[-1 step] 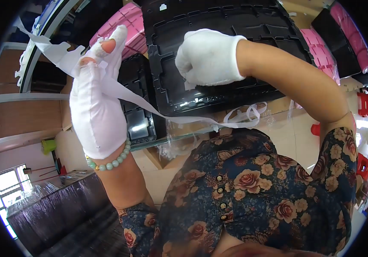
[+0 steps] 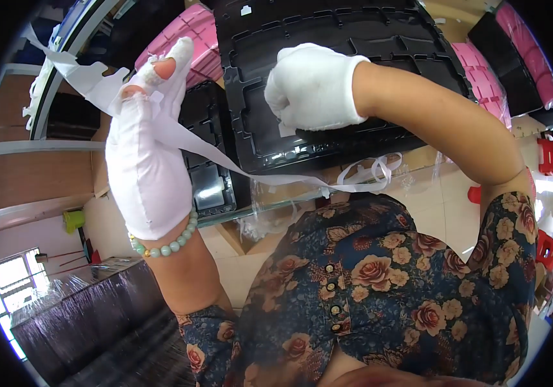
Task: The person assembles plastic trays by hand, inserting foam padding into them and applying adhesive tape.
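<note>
Black tray under right hand bears white scrap.

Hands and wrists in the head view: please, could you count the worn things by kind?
White gloves: 2 (left hand, right hand)
Beaded bracelet: 1 (left wrist)
Total: 3

Both the left glove and the right glove are plain white, and the strip at left of centre is white too. Glossy black covers the tray at upper centre. The bracelet mixes pale green beads with a few golden ones. On the dress, lower centre, dusky-red roses and beige blooms pattern dark blue. The stool at far right is bright red.
</note>
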{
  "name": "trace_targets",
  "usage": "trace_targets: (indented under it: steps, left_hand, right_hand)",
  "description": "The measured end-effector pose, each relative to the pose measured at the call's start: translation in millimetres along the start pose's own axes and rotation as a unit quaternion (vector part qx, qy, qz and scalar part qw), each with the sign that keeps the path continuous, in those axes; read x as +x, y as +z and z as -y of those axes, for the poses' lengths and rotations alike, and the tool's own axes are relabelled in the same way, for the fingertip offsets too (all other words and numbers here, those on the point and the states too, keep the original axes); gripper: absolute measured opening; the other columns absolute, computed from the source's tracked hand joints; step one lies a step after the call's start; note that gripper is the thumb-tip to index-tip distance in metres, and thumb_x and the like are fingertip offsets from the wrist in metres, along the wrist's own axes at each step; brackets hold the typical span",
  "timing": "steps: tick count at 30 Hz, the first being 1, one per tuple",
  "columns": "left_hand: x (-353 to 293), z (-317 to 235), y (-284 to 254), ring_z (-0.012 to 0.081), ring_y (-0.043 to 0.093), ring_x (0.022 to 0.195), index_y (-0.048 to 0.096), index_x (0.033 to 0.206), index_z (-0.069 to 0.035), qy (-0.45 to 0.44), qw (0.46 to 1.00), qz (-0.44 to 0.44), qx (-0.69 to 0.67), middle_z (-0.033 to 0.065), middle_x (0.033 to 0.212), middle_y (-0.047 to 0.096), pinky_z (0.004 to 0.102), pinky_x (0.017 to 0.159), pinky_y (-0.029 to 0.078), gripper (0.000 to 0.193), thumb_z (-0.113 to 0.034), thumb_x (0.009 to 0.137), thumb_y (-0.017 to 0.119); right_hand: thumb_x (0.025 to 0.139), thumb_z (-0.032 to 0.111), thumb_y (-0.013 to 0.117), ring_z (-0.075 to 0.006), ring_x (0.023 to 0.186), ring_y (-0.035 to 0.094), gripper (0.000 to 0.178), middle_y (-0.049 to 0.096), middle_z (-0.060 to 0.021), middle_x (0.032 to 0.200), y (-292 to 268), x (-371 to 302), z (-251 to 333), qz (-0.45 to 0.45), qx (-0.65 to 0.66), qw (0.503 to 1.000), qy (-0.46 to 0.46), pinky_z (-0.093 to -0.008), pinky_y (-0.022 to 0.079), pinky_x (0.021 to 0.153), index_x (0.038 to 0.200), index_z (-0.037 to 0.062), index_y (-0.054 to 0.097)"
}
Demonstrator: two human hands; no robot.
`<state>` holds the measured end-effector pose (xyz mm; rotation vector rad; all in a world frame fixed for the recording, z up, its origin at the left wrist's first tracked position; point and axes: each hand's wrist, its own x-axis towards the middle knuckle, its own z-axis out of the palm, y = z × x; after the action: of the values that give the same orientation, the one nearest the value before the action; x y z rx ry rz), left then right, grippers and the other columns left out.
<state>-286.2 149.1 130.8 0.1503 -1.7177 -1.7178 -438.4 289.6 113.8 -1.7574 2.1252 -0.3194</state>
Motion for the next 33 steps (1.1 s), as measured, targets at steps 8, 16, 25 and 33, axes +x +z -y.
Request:
trace_targets:
  steps: [8, 16, 25, 33]
  left_hand:
    - [4, 10, 28, 0.0274, 0.068, 0.098, 0.062, 0.112, 0.007, 0.036, 0.995, 0.058, 0.071, 0.0206, 0.113, 0.067, 0.0381, 0.095, 0.048, 0.039, -0.029, 0.100, 0.051]
    - [-28, 46, 47, 0.0178, 0.065, 0.092, 0.065, 0.113, 0.006, 0.138, 0.940, 0.034, 0.310, 0.0120, 0.102, 0.069, 0.0301, 0.084, 0.050, 0.028, -0.017, 0.098, 0.057]
    - [-18, 58, 66, 0.0247, 0.063, 0.074, 0.070, 0.104, -0.005, 0.306, 0.864, 0.004, 0.399, 0.0085, 0.085, 0.068, 0.0338, 0.068, 0.049, 0.024, -0.004, 0.080, 0.068]
    - [-31, 43, 37, 0.0241, 0.066, 0.092, 0.059, 0.119, 0.007, -0.064, 0.986, 0.142, 0.052, 0.0182, 0.108, 0.067, 0.0344, 0.087, 0.051, 0.045, -0.027, 0.091, 0.066]
  right_hand:
    - [0.076, 0.014, 0.068, -0.0288, 0.084, 0.064, 0.009, 0.067, -0.0140, 0.083, 11, -7, -19, -0.124, -0.058, 0.990, 0.032, -0.0375, 0.051, 0.079, 0.081, 0.0081, 0.071]
    - [0.082, 0.007, 0.066, -0.0229, 0.082, 0.066, 0.016, 0.065, -0.0125, 0.091, 25, -32, 1, -0.483, 0.401, 0.774, -0.081, -0.0320, 0.052, 0.077, 0.096, 0.0002, 0.067]
    - [0.076, -0.002, 0.070, -0.0204, 0.076, 0.059, 0.016, 0.057, -0.0066, 0.085, 38, -45, 22, -0.635, 0.153, 0.750, -0.107, -0.0277, 0.047, 0.070, 0.088, 0.0041, 0.062]
    - [0.080, 0.007, 0.066, -0.0220, 0.084, 0.058, 0.006, 0.060, -0.0073, 0.085, -9, -147, -45, -0.438, 0.212, 0.872, 0.058, -0.0321, 0.047, 0.079, 0.083, 0.0019, 0.064]
